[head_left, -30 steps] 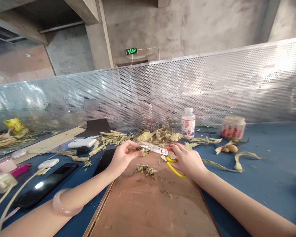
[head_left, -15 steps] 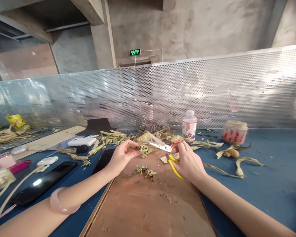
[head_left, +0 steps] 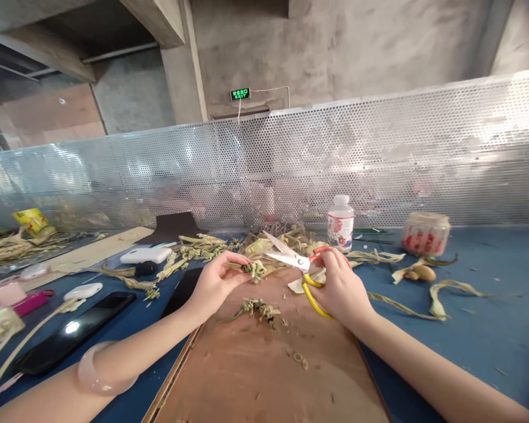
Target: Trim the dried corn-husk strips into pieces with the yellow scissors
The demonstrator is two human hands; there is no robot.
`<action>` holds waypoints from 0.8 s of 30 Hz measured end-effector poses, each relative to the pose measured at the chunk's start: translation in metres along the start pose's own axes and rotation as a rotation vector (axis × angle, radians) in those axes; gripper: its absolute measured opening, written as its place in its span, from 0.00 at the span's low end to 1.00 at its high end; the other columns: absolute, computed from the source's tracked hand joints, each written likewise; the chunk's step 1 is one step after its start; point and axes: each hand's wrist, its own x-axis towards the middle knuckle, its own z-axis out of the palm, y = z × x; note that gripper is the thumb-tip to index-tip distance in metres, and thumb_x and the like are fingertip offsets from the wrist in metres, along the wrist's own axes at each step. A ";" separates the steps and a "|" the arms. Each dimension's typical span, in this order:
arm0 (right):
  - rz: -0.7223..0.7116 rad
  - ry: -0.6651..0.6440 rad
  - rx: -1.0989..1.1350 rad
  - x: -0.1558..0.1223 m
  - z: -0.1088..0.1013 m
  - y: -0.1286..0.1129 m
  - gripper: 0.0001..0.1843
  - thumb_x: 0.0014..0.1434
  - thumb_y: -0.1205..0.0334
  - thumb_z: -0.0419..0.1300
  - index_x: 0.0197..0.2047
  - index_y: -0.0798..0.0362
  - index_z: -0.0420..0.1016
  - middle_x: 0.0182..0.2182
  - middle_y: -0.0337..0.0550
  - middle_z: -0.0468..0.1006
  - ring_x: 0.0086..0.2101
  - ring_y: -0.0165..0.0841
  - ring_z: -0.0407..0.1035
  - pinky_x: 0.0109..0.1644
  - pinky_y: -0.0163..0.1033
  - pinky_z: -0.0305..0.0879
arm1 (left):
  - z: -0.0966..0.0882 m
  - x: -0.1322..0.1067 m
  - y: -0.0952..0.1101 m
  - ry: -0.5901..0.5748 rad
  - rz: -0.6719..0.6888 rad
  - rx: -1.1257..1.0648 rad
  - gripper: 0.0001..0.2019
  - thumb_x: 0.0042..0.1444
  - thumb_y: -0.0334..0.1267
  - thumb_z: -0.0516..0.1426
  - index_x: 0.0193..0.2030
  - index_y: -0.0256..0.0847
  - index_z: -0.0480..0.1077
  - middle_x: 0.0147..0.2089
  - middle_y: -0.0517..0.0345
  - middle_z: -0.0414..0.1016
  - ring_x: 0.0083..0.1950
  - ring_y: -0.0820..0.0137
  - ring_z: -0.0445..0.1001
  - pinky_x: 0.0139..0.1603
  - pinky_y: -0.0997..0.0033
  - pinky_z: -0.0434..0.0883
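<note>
My left hand (head_left: 218, 285) pinches a small bunch of dried, greenish plant material (head_left: 254, 270), its curled end sticking out past the fingertips. My right hand (head_left: 341, 288) is closed around scissors (head_left: 297, 262) with one red and one yellow handle. Their blades are spread, pointing left toward the bunch, with a gap between. Below the hands, a second dried bunch (head_left: 260, 311) lies on the brown wooden board (head_left: 264, 376). Small ring-shaped scraps (head_left: 300, 360) rest nearer to me on the board.
Behind the hands lies a heap of dried husk strips (head_left: 286, 241). A white bottle (head_left: 340, 223) and a glass jar (head_left: 425, 234) stand at the back right. On the left are a black phone (head_left: 77, 332) and a white case (head_left: 145, 254). A perforated metal screen (head_left: 264, 164) runs across the back.
The scissors' blades have spread wider, and my right hand has shifted slightly right. My left hand still holds the bunch, which has turned a little.
</note>
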 end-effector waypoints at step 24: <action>-0.100 -0.055 -0.185 0.002 0.004 0.018 0.12 0.53 0.55 0.55 0.40 0.51 0.62 0.39 0.47 0.69 0.43 0.40 0.64 0.39 0.40 0.64 | -0.001 0.002 -0.003 0.174 0.087 0.022 0.11 0.48 0.39 0.63 0.37 0.42 0.68 0.41 0.57 0.74 0.40 0.69 0.74 0.45 0.67 0.71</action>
